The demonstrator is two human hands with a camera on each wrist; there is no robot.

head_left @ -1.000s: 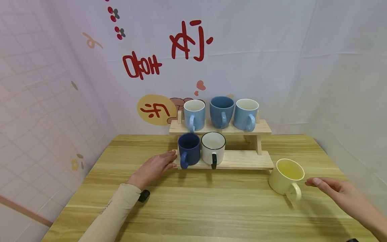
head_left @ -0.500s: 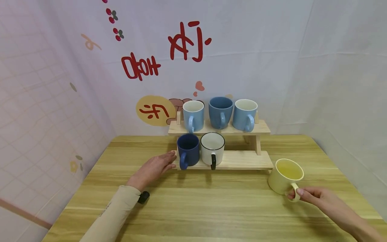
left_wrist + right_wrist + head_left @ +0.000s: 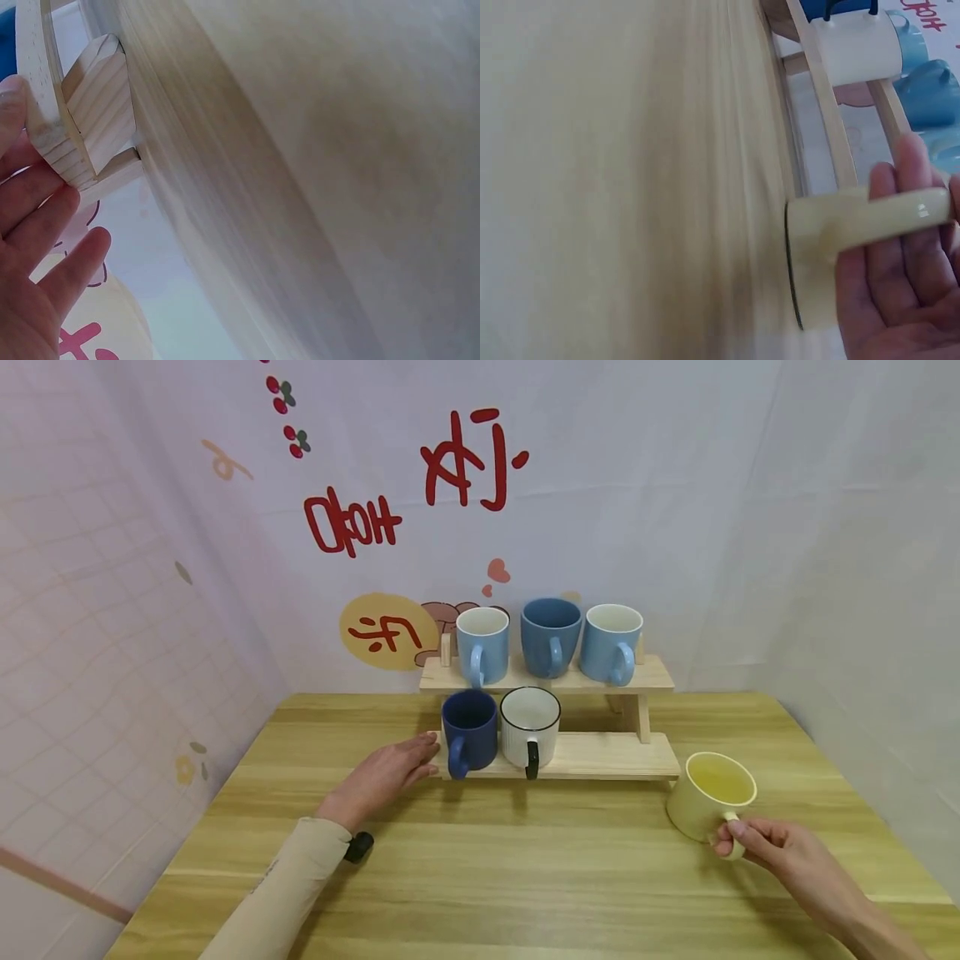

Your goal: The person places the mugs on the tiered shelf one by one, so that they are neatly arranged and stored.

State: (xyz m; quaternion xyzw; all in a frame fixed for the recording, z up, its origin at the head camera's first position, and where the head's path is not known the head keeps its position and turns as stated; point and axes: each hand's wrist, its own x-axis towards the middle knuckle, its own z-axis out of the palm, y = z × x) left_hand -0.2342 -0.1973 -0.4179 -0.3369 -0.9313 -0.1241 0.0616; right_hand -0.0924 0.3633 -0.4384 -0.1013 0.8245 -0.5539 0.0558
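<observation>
On the right of the head view, a pale yellow mug [image 3: 693,806] stands on the table, just off the rack's right end. My right hand [image 3: 795,864] grips its handle, thumb on top; in the right wrist view the fingers [image 3: 900,277] pass behind the handle. My left hand [image 3: 382,781] rests against the left end of the two-tier wooden rack [image 3: 607,756], its fingers fairly straight. A dark blue mug [image 3: 470,735] is beside that hand on the lower shelf. Right of it sits a white mug [image 3: 521,739] with black rim and handle.
The upper shelf [image 3: 652,675] bears a light blue mug [image 3: 491,647], a deeper blue mug [image 3: 540,639] and another light blue mug [image 3: 600,652]. Behind the rack hangs a white printed cloth [image 3: 645,485]. The wooden table [image 3: 525,877] spreads in front.
My right hand came in from the right of the yellow mug and took hold of its handle. The mug has hardly moved. My left hand stays at the rack's end.
</observation>
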